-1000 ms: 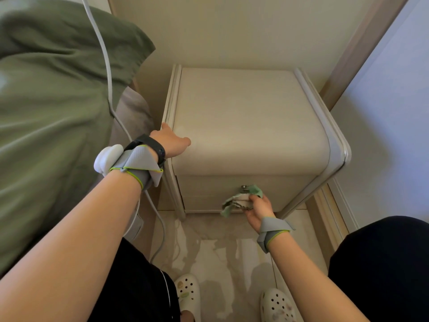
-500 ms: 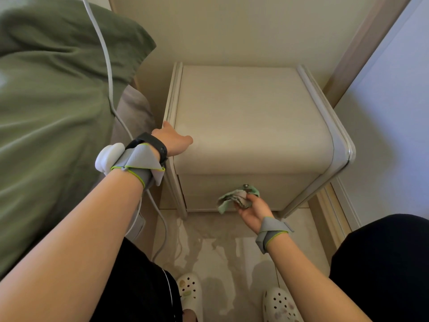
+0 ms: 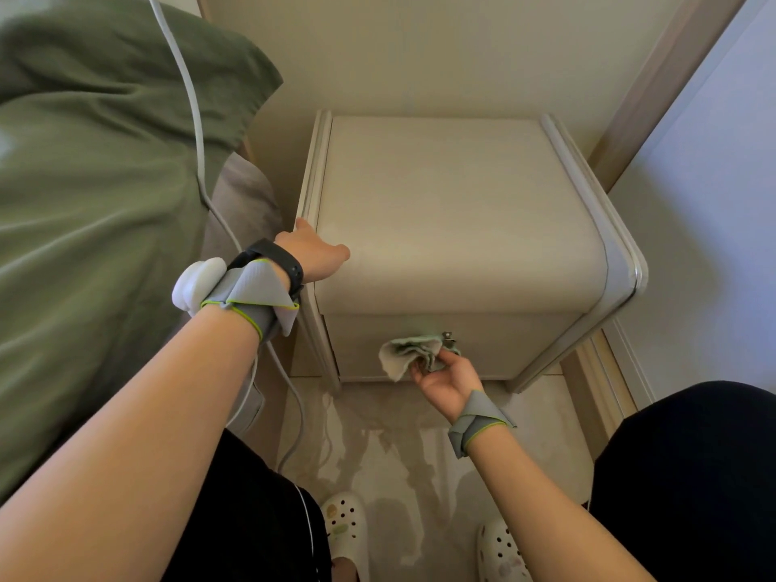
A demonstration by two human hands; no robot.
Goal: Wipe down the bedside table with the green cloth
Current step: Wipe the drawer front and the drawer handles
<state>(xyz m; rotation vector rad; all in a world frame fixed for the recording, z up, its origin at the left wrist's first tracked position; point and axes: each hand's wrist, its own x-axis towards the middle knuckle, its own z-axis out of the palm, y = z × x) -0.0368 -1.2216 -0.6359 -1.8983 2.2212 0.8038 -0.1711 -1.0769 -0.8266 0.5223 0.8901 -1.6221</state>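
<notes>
The cream bedside table [image 3: 457, 212] stands against the wall, its top bare. My left hand [image 3: 313, 249] rests on the table's front left corner, thumb over the top edge, fingers hidden behind the side. My right hand [image 3: 447, 378] holds the bunched green cloth [image 3: 413, 352] against the drawer front, just left of the small metal knob [image 3: 448, 337].
A bed with a green pillow [image 3: 105, 182] fills the left. A white cable [image 3: 197, 132] runs down between bed and table to the floor. A wall and wooden trim [image 3: 604, 396] close in on the right. White clogs [image 3: 344, 535] stand on the glossy floor below.
My right hand has slid the cloth leftward across the drawer front, uncovering the knob. My left hand has stayed on the corner.
</notes>
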